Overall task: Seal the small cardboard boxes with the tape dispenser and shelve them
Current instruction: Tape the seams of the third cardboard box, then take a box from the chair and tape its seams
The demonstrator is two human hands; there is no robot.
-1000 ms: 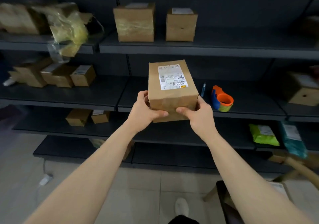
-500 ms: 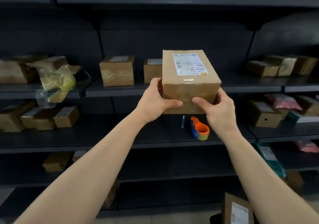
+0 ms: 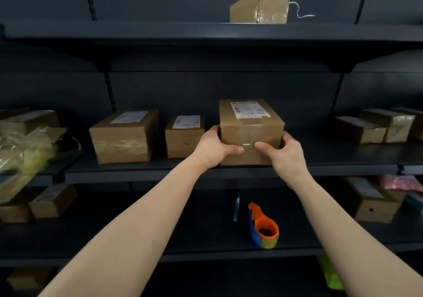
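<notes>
The taped box (image 3: 250, 134) is being shelved, clasped in the curled grip of the left hand (image 3: 214, 148) and right hand (image 3: 283, 153) at the shelf (image 3: 137, 173) front edge, and a backward push is probably needed before release.

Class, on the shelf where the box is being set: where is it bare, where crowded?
Bare: between the held box and the stacked boxes on the right. Crowded: left, from the small labelled box to the wrapped packages.

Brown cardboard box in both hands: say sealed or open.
Sealed: glossy clear tape runs over the shut flaps of the brown cardboard box.
</notes>
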